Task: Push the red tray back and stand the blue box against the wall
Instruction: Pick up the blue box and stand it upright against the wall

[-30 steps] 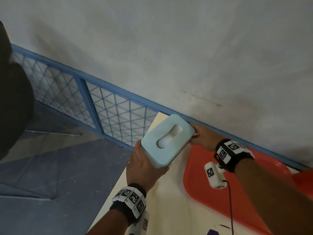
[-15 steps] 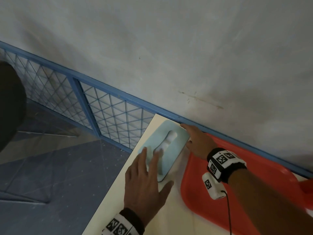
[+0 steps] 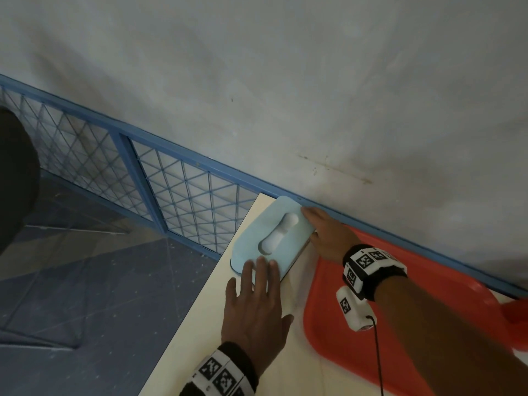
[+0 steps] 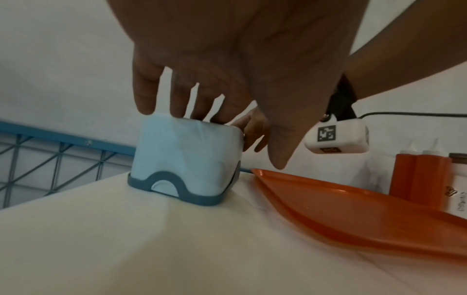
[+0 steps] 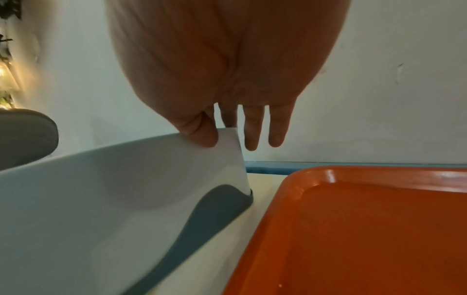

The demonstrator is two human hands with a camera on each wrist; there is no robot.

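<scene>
The pale blue plastic box (image 3: 273, 235) with round corners, a smooth top with a long dip in it and a dark grey band around its bottom sits on the cream tabletop (image 3: 248, 350), at the far left corner. Its far end is close to the blue rail (image 3: 200, 164) under the grey wall (image 3: 285, 81); I cannot tell if they touch.

The left hand (image 3: 254, 307) lies flat and spread at the near end of the box, and its straight fingertips (image 4: 177, 111) touch the top edge. The right hand (image 3: 328, 235) is at the far right corner of the box. Its thumb (image 5: 199, 133) presses the top edge and its other fingers hang straight down past the corner.

The shiny red plastic tray (image 3: 400, 332) with a raised rim lies just beside the box on the right, near the rail. 2 red squeeze bottles (image 4: 419, 175) stand behind the tray.
</scene>
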